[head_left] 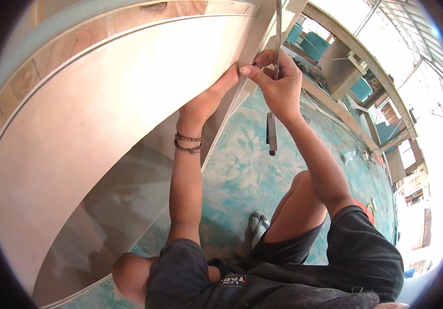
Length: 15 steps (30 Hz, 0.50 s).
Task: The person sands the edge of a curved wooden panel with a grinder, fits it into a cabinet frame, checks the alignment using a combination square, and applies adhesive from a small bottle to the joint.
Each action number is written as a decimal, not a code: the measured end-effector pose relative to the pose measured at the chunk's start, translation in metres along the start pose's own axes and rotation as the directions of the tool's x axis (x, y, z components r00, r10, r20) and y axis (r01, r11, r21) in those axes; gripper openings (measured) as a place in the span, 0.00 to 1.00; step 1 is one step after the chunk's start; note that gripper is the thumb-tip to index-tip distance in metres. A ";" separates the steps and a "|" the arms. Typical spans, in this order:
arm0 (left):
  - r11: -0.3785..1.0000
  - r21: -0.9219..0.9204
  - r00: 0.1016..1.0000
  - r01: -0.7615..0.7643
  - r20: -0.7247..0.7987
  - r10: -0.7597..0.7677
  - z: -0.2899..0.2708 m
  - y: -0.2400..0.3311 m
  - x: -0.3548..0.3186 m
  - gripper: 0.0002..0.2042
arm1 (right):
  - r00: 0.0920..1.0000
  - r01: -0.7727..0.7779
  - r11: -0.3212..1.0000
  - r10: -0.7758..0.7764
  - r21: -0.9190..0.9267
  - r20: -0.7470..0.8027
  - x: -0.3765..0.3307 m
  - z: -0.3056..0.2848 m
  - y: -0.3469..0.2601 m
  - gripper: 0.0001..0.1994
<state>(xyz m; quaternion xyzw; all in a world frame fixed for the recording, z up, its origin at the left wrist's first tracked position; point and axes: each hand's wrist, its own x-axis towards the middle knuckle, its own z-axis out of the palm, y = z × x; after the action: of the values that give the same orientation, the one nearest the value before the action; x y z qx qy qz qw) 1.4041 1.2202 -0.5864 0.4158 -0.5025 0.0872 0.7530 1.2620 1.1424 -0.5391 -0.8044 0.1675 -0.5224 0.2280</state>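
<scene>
A large pale plywood panel (103,103) stands on its edge at my left and fills much of the view. My left hand (208,103) lies flat against the panel's right edge, fingertips near its upper corner; two bead bracelets sit on that wrist. My right hand (279,85) is closed around a long thin metal tool (272,135), which runs from the top of the picture down past the hand to a dark end. Thumb and forefinger of the right hand pinch at the panel's edge, touching the left fingertips.
Below me is a turquoise floor (242,170) dusted with sawdust, with my knees and a sandalled foot (258,226) on it. A wooden workbench (345,67) with teal bins (314,44) runs along the upper right. Cables lie on the floor near it.
</scene>
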 end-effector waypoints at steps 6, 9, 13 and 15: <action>1.000 0.027 1.000 -0.011 -0.029 0.012 0.001 0.001 0.000 0.07 | 0.999 0.011 0.997 -0.009 -0.074 0.032 0.002 -0.002 -0.001 0.19; 1.000 0.020 1.000 0.014 -0.026 -0.013 0.002 0.002 0.000 0.07 | 0.999 0.016 0.998 -0.015 -0.067 0.029 0.002 -0.002 -0.003 0.19; 0.999 0.024 1.000 0.024 -0.019 -0.024 0.001 0.004 0.001 0.08 | 0.999 0.041 0.997 -0.039 -0.064 0.024 0.003 -0.001 -0.003 0.19; 0.999 0.001 0.999 0.050 -0.021 -0.050 0.002 0.003 0.001 0.08 | 0.999 0.048 0.996 -0.046 -0.070 0.028 0.004 -0.001 -0.004 0.19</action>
<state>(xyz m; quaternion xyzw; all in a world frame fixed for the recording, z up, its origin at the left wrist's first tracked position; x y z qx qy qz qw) 1.4017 1.2206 -0.5833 0.4280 -0.4838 0.0730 0.7599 1.2627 1.1435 -0.5339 -0.8225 0.1640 -0.5106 0.1894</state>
